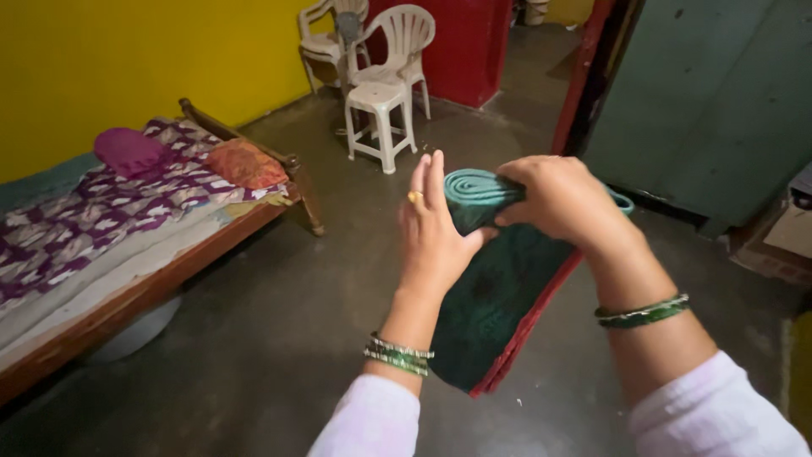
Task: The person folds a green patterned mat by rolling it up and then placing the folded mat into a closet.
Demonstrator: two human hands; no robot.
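Observation:
A dark green cloth (495,296) with a red border hangs in front of me, its top end wound into a tight teal roll (474,190). My right hand (562,199) is closed over the roll from above. My left hand (433,233) stands flat against the roll's left end, fingers straight up, thumb tucked under the cloth. Both wrists carry green bangles and there is a gold ring on the left hand.
A wooden bed (161,271) with a patterned sheet, a magenta pillow (128,151) and an orange pillow (245,163) stands at the left. White plastic chairs and a stool (381,106) are by the yellow wall. A green door (710,101) is at the right. The floor is grey concrete.

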